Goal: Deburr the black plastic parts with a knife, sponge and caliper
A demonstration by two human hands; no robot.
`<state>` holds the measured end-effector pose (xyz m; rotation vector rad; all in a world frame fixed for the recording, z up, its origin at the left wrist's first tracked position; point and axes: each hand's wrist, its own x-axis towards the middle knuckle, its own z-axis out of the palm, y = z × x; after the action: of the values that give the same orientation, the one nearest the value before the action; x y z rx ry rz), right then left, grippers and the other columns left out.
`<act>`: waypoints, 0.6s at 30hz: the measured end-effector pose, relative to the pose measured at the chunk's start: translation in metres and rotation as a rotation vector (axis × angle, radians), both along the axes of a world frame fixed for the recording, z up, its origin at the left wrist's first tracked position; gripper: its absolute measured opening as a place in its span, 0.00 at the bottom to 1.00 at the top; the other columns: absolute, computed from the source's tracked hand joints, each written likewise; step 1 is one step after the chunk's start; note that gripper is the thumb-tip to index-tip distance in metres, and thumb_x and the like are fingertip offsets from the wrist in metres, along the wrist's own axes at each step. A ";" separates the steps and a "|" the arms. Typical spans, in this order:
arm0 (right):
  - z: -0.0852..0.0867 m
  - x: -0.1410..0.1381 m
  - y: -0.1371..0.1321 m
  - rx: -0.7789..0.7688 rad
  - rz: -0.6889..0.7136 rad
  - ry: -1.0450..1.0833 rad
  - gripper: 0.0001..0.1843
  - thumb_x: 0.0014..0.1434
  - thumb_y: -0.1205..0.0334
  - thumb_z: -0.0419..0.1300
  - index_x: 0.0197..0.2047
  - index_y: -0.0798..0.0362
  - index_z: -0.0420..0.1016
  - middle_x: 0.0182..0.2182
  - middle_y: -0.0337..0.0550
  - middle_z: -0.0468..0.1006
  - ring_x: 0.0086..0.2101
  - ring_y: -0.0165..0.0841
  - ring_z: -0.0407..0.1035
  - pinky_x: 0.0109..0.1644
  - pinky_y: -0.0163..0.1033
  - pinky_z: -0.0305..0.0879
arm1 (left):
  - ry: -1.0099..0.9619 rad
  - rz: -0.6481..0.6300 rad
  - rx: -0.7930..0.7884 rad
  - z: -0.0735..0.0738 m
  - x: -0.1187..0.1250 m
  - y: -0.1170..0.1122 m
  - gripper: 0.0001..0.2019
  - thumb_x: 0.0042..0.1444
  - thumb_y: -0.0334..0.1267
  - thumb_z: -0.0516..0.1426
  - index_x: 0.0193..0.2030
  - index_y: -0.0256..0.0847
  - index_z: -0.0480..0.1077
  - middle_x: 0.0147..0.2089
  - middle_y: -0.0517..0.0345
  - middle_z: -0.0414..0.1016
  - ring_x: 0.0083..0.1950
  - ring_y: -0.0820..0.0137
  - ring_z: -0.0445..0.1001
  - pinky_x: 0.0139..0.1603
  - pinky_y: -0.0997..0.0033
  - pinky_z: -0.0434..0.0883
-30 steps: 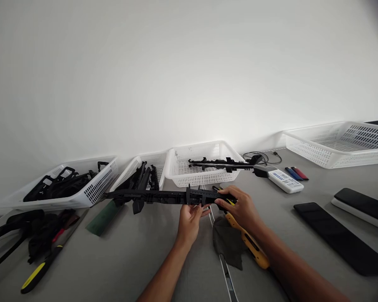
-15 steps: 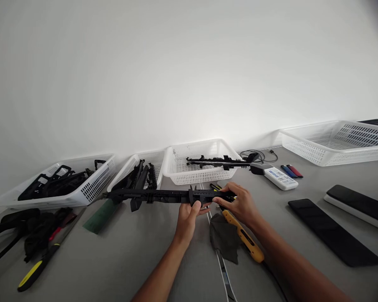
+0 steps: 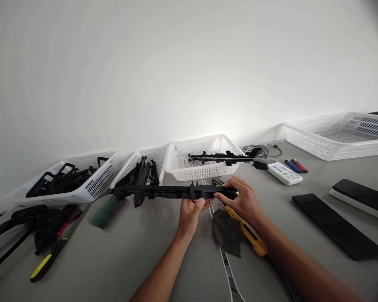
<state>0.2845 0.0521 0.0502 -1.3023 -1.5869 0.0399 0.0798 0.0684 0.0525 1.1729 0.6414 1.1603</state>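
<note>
A long black plastic trim strip [image 3: 168,191] with clips and tabs lies level across the middle of the view, its left end above a dark green flat piece [image 3: 105,213]. My left hand [image 3: 189,216] is closed round the strip from below, thumb in front and fingers behind. Against the strip's right part is a black caliper [image 3: 206,189], its jaws just above my left thumb. Pinched in the fingers of my right hand [image 3: 241,199] is the caliper's right end. Whether the jaws touch the strip, I cannot tell.
White baskets [image 3: 72,195] with black parts line the wall; another clipped strip [image 3: 222,157] crosses the middle one. A yellow-handled tool [image 3: 250,235] and dark cloth [image 3: 227,233] lie below my hands. Right are a white device [image 3: 285,173] and black panels [image 3: 340,226].
The view has shifted slightly, so everything sits a little higher and further right. Both hands keep their hold, and the strip and caliper stay together.
</note>
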 end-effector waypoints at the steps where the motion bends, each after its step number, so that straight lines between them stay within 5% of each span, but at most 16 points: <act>1: 0.000 0.000 0.000 -0.001 0.002 0.003 0.17 0.63 0.46 0.71 0.35 0.48 0.72 0.33 0.40 0.78 0.36 0.41 0.72 0.43 0.45 0.63 | -0.003 0.005 -0.002 0.000 0.000 0.000 0.24 0.58 0.54 0.70 0.52 0.38 0.77 0.56 0.41 0.85 0.51 0.49 0.87 0.56 0.45 0.82; 18: -0.001 0.002 -0.001 0.042 -0.031 -0.015 0.18 0.64 0.44 0.70 0.36 0.48 0.73 0.32 0.41 0.78 0.34 0.40 0.72 0.41 0.45 0.63 | -0.020 -0.009 0.012 0.003 -0.003 0.002 0.24 0.57 0.48 0.70 0.58 0.42 0.79 0.55 0.46 0.86 0.56 0.51 0.85 0.61 0.47 0.78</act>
<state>0.2865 0.0514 0.0489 -1.2974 -1.5713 -0.0223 0.0768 0.0708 0.0550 1.1719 0.6139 1.1688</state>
